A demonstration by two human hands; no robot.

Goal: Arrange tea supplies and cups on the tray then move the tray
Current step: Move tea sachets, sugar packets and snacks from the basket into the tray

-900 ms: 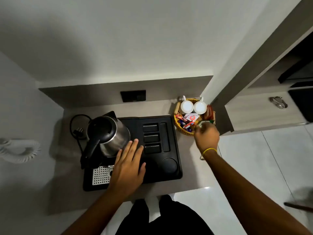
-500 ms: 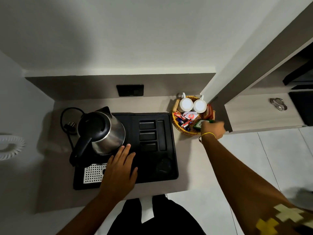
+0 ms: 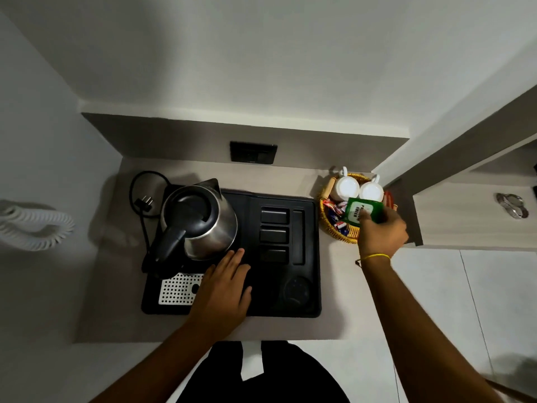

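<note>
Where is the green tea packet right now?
The green tea packet is in the right hand, held over the wicker basket, just in front of two white cups, right of the black tray.

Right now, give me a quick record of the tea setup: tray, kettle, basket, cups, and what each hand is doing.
tray: black, on counter
kettle: steel, on tray's left side
basket: wicker, right of tray, holds sachets
cups: two white, in basket
left hand: flat on tray
right hand: holds green tea packet over basket
</note>
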